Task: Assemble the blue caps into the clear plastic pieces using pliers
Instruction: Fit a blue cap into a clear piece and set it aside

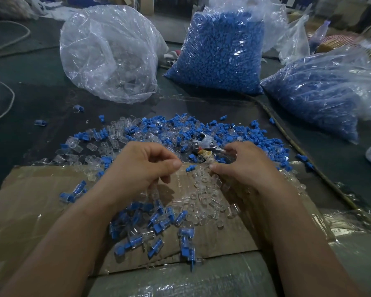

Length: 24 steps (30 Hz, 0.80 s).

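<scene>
My right hand [242,166] grips the tape-wrapped handles of the pliers [204,144], whose metal head lies over a mixed pile of blue caps and clear plastic pieces [150,129]. My left hand [141,168] hovers to the left with curled fingers and its thumb pressed to the index finger; I cannot make out whether anything is inside. A single blue cap [192,168] lies between the two thumbs. Loose clear pieces [206,191] are heaped beneath my right hand. Assembled blue-and-clear pieces [152,221] lie below my left wrist.
Everything rests on a flattened cardboard sheet [30,202] over a dark table. At the back stand a clear bag of clear pieces [109,54] and two bags of blue caps [219,54] [321,95]. A cord [287,138] runs diagonally on the right.
</scene>
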### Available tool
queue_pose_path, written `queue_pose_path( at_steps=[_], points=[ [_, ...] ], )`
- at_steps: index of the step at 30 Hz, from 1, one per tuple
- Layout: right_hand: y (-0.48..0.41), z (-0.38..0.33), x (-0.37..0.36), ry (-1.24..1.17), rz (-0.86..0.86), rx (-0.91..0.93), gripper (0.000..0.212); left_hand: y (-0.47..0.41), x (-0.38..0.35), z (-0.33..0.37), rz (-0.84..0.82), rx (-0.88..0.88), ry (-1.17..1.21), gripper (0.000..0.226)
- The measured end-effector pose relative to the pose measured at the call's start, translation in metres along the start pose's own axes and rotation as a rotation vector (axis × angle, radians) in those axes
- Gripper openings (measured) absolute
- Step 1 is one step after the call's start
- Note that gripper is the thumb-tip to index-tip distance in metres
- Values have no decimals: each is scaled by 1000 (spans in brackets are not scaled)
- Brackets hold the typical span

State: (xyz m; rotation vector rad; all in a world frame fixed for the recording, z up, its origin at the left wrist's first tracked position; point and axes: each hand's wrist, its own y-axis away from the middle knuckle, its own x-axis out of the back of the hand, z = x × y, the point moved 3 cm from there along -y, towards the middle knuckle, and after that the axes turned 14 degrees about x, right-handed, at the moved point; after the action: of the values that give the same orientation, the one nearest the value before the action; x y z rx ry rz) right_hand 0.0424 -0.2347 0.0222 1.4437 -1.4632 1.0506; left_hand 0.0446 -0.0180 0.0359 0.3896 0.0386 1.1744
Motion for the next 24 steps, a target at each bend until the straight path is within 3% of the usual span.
queue_pose_path(
  at_steps=[5,9,12,16,24],
  points=[
    [0,-3,1,35,-2,49,64,-2,5,1,122,-24,82,6],
    [3,-32,9,-48,271,314,44,-3,7,1,161,-16,110,8],
    [7,-58,-2,8,165,485,39,-3,8,0,173,-20,109,8],
    [7,-62,-17,146,-40,492,32,-3,7,0,179,-14,111,9],
    [5,-68,-13,114,37,496,28,-3,5,1,166,-9,103,9]
  ],
)
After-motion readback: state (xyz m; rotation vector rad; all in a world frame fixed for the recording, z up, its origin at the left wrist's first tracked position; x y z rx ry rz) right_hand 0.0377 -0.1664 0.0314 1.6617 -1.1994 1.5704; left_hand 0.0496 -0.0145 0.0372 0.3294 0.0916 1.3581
